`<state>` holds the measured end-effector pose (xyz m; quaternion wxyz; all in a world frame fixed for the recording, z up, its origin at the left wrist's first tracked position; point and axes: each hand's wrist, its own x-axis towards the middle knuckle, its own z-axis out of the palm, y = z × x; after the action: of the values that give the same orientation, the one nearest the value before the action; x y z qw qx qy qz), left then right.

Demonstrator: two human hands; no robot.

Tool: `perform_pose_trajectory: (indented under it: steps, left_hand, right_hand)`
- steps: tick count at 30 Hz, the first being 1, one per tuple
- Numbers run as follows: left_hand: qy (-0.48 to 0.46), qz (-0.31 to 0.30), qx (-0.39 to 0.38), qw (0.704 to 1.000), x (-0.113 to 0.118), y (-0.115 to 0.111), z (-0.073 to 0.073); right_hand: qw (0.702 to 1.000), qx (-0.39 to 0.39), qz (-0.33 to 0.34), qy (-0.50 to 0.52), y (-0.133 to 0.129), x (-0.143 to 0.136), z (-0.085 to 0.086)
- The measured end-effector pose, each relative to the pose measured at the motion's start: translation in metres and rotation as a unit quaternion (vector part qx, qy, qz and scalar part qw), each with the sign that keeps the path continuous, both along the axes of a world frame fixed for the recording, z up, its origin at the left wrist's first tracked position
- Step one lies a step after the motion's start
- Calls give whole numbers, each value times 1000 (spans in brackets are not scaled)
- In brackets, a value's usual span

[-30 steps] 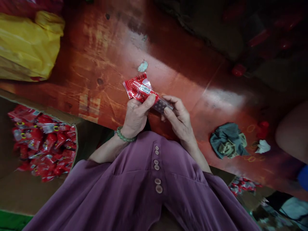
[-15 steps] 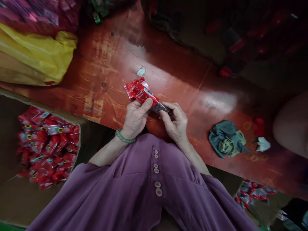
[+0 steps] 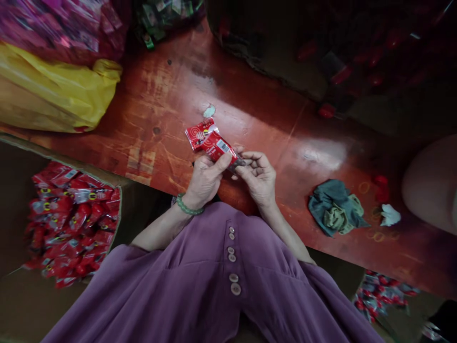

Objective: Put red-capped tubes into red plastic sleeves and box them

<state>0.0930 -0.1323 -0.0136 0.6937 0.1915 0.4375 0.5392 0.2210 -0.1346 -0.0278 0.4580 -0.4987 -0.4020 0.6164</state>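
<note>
Over the red tabletop I hold a small red plastic packet with a white barcode label and a dark see-through end. My left hand, with a green bead bracelet at the wrist, is closed on its lower side, thumb on top. My right hand pinches the dark end between thumb and fingers. Beneath and behind this packet, further red packets stick out to the left. Whether the left fingers hold those too is hidden.
An open cardboard box of red packets stands at my left. A yellow bag lies at the table's far left, and a crumpled dark green cloth at the right. Rubber bands and a white scrap lie beyond the cloth.
My left thumb has slid along the packet towards its dark end. The right fingers have spread slightly and shifted on that end. The whole view has moved a little.
</note>
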Motion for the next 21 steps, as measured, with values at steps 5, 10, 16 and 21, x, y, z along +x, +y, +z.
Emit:
perform_pose_trajectory:
  steps: [5,10,16,21]
  left_hand:
    - [1,-56,2,998,5,-8,-5]
    - [1,-98,10,995,-1,-15,-7]
    - [122,-109,33,986,-35,-27,18]
    - [448,2,-33,894,-117,-72,56]
  right_hand:
    - [999,-5,-2,36,5,2,-6]
    - [996,-21,60,58,10,2,-11]
    - [980,50,191,10,10,-11,-6]
    - [921,232,244,-197,30,-12,-1]
